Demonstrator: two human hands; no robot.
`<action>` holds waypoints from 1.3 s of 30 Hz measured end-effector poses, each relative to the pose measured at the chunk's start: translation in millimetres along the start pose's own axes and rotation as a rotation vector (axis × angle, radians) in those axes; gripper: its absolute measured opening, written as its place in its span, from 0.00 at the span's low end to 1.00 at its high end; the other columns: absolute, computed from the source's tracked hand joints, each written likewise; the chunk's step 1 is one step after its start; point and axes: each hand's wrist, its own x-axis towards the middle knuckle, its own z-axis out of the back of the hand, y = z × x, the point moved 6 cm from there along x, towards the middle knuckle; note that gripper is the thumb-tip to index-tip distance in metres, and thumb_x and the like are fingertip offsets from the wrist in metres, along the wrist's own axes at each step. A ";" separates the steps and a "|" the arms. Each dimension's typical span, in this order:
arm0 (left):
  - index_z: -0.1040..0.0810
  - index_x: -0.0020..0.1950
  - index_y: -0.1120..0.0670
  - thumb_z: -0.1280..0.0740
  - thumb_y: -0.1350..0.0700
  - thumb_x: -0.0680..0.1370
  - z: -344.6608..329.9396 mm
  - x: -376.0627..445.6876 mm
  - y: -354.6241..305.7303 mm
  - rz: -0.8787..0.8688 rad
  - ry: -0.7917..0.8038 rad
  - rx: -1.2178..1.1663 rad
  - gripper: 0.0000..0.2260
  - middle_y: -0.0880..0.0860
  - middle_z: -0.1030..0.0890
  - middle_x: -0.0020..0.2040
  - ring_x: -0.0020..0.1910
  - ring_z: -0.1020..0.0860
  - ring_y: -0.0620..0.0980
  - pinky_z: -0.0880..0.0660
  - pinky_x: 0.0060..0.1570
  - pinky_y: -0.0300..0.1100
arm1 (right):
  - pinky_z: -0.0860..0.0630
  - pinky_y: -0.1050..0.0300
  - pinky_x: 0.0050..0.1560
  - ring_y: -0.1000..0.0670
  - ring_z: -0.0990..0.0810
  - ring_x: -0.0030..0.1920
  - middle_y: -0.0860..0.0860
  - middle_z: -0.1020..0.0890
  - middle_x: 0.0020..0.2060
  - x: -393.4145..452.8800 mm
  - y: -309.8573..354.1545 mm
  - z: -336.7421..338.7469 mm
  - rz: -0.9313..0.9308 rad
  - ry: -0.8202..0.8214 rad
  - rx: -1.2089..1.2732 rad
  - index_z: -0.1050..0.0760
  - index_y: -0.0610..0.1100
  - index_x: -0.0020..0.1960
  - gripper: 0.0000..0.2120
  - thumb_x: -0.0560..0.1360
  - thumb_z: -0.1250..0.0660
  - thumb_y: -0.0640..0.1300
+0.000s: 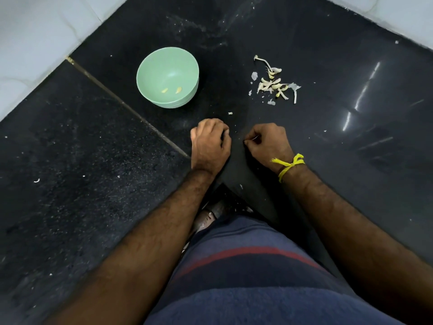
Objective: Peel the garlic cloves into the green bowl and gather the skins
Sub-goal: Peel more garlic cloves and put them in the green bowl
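The green bowl [150, 66] stands on the black stone counter, up and left of my hands, with two peeled yellowish cloves [171, 90] inside. A small heap of garlic cloves and papery skins [273, 84] lies to the bowl's right. My left hand [209, 144] is curled just below the bowl; a small pale bit shows at its fingertips, the rest hidden in the fist. Close beside it, not touching, my right hand [269, 144], with a yellow thread on the wrist, pinches a thin pale sliver of skin between thumb and finger.
Black counter [82, 172] with a seam running diagonally from upper left toward my left hand. Pale tiled walls border it at upper left and upper right. Tiny skin flecks [230, 113] are scattered about. The counter's near edge lies just under my wrists.
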 end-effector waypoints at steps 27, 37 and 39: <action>0.18 0.50 0.55 0.32 0.57 0.77 -0.1 -4.7 -4.5 -0.061 0.038 0.046 0.05 0.52 0.18 0.53 0.57 0.23 0.54 0.31 0.56 0.52 | 0.20 0.46 0.53 0.36 0.20 0.51 0.39 0.20 0.51 9.2 14.4 -8.3 -0.239 0.087 -0.146 0.21 0.38 0.51 0.08 0.71 0.32 0.36; 0.19 0.49 0.56 0.30 0.59 0.76 -1.4 -4.0 -5.9 -0.106 -0.010 0.024 0.03 0.53 0.18 0.51 0.56 0.25 0.53 0.34 0.54 0.50 | 0.27 0.45 0.56 0.35 0.24 0.58 0.37 0.23 0.56 10.6 31.6 -19.9 -0.015 0.109 -0.449 0.26 0.37 0.55 0.09 0.78 0.40 0.39; 0.19 0.48 0.56 0.30 0.58 0.76 -2.1 -3.7 -6.4 -0.117 -0.011 0.029 0.02 0.53 0.18 0.50 0.55 0.25 0.53 0.35 0.54 0.50 | 0.28 0.45 0.56 0.36 0.25 0.59 0.38 0.24 0.57 6.0 36.2 -21.7 0.012 0.075 -0.518 0.25 0.37 0.57 0.11 0.80 0.43 0.40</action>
